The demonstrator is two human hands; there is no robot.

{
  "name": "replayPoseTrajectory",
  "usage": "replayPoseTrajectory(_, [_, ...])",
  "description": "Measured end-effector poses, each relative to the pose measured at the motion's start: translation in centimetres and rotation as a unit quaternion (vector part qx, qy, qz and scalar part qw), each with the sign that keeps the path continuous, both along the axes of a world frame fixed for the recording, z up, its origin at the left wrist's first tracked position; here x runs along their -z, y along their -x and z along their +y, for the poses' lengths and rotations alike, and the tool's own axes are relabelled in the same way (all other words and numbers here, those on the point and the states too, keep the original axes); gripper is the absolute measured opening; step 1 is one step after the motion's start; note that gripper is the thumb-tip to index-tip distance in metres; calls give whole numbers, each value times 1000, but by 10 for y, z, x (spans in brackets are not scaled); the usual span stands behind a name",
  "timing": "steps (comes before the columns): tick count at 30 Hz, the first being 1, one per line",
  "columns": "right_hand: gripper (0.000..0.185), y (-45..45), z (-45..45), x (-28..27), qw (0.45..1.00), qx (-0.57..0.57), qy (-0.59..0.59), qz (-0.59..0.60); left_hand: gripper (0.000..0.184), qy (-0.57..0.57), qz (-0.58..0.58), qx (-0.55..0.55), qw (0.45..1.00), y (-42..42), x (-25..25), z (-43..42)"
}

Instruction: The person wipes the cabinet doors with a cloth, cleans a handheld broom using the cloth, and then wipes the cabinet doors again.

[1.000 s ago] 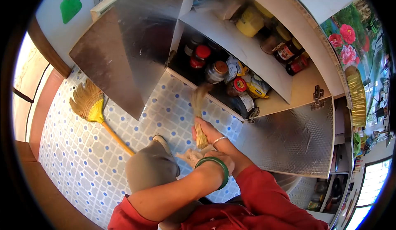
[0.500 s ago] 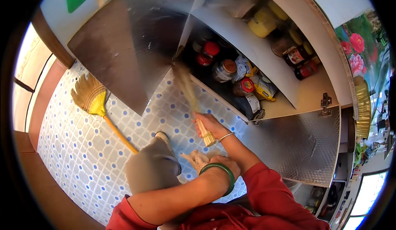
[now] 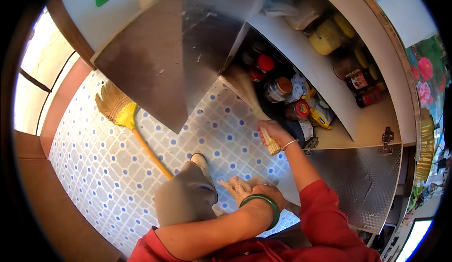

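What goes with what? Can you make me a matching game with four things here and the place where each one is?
Things
1. small brush
2. green bangle
3. yellow packet
4. long-handled broom

Places
A. lying on the dotted floor
B. inside the cupboard
C. held in the right hand
D. around the left wrist

Right pairs: 1-C, 2-D, 3-B, 4-A

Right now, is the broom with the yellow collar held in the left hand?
No, the broom lies on the tiled floor, and the left hand holds a pale crumpled cloth.
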State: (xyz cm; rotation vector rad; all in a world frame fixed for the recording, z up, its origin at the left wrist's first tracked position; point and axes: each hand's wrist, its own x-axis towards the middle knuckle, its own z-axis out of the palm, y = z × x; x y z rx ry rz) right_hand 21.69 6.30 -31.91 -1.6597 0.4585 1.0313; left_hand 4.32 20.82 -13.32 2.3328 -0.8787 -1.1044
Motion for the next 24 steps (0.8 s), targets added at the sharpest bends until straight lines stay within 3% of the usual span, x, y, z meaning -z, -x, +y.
replayPoseTrajectory(4, [40,-5,9,23,998,4,57,-40,32,8,-1,3,1000,0,5,-8])
replayPoseTrajectory(6, [43,0,32,29,986,-56,144,-67,34,0,-3,17,1000,-3,3,-9])
replayPoseTrajectory(9, [47,20,38,23,974,-172,132,-73,37,-5,9,26,1000,-5,5,-11])
replayPoseTrajectory(12, [53,49,14,40,909,-369,150,-126,39,-8,1,33,999,-3,16,-15])
replayPoseTrajectory(14, [57,85,1,44,853,-427,195,-227,37,-15,-21,46,999,-4,9,-14])
replayPoseTrajectory(16, [52,124,-19,62,862,-374,218,-262,30,-76,-12,158,984,-11,-12,-10])
replayPoseTrajectory(18, [44,169,-46,77,941,-212,43,-259,27,-61,-39,118,990,-3,4,-15])
replayPoseTrajectory(19, [34,185,-46,88,975,-87,-121,-166,24,-44,-65,80,994,2,15,-18])
replayPoseTrajectory(20, [31,198,-44,96,957,41,-281,-66,24,-49,-71,83,993,4,24,-20])
replayPoseTrajectory(21, [31,213,-52,93,954,42,-286,-75,24,-33,-65,75,995,4,32,-22])
replayPoseTrajectory(22, [30,229,-66,83,955,-66,-167,-235,23,-16,-59,69,996,6,37,-24])
replayPoseTrajectory(23, [32,245,-81,72,908,-165,-37,-384,23,-23,-71,75,994,9,38,-26])
replayPoseTrajectory(24, [35,251,-85,62,905,-197,40,-376,23,-23,-82,74,994,12,39,-26])
